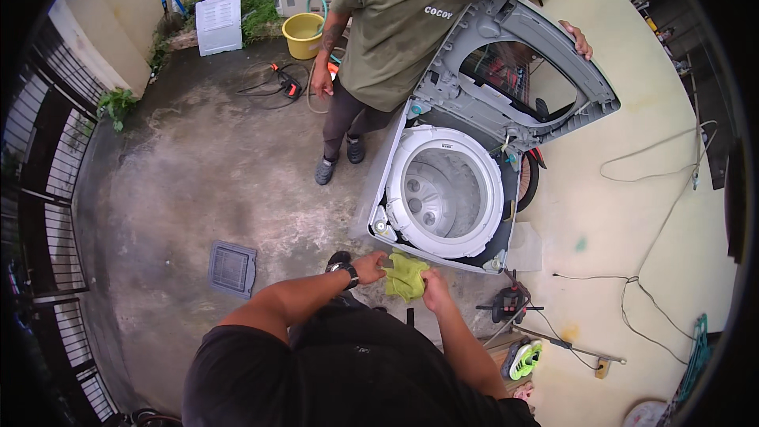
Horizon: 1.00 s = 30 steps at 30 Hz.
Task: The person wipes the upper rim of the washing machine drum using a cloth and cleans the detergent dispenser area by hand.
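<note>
In the head view, holding a yellow-green cloth (pixel 406 278) beside the open washing machine (pixel 383 174), with right hand (pixel 436 291) grip clamped on it; cannot tell the grip of the left hand (pixel 368 267) at its edge. Could lose the cloth beside the tub (pixel 491 194) if loosened there, or get struck by the raised lid (pixel 581 103) if let slip by the co-worker's hand (pixel 579 39).
</note>
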Available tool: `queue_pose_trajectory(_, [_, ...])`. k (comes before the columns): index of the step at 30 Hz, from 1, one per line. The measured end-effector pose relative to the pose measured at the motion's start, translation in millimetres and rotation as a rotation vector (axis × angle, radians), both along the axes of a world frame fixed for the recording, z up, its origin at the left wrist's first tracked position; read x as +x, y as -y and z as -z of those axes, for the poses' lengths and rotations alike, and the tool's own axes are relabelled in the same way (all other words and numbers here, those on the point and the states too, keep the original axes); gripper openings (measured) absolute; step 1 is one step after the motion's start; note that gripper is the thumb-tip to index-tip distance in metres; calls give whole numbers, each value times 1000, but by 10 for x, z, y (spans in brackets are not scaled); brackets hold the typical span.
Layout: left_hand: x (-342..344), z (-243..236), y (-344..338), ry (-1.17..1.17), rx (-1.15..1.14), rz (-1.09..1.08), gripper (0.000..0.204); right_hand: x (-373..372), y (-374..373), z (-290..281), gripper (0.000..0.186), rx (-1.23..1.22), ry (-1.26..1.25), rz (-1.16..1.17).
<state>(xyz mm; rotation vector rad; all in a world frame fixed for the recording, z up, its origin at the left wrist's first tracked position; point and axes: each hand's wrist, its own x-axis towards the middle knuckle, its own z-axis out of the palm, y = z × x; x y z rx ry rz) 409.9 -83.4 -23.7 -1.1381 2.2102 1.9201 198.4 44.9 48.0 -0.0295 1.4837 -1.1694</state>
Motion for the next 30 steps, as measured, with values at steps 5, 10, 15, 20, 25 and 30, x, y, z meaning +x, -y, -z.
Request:
queue_pose_trajectory(5, [-151,-257,-169,-154,-375,200,89,151,-199,-507,15,-179,-45,-186])
queue_pose_trajectory(10, [-332,-435,-653,-87,-351,317,75,253,-653,-1178,24,-284,-182,-360])
queue_pose_trajectory(15, [-597,-484,-1202,-287,-10,84,41,32,-1642,-1286,24,-216,-468,-377])
queue_pose_trajectory(20, [-808,-994,-1962,-352,623,82,42,43,-2646,-1068,38,11,-831,-163])
queue_pose_trajectory(25, [-1142,-1551,-2327,-337,869,189,43,113,-2881,-1152,59,-117,-1062,-197])
queue_pose_trajectory(30, [-1354,-1667,-2123,-267,914,148,40,-73,-2825,-1124,54,-277,-985,-4])
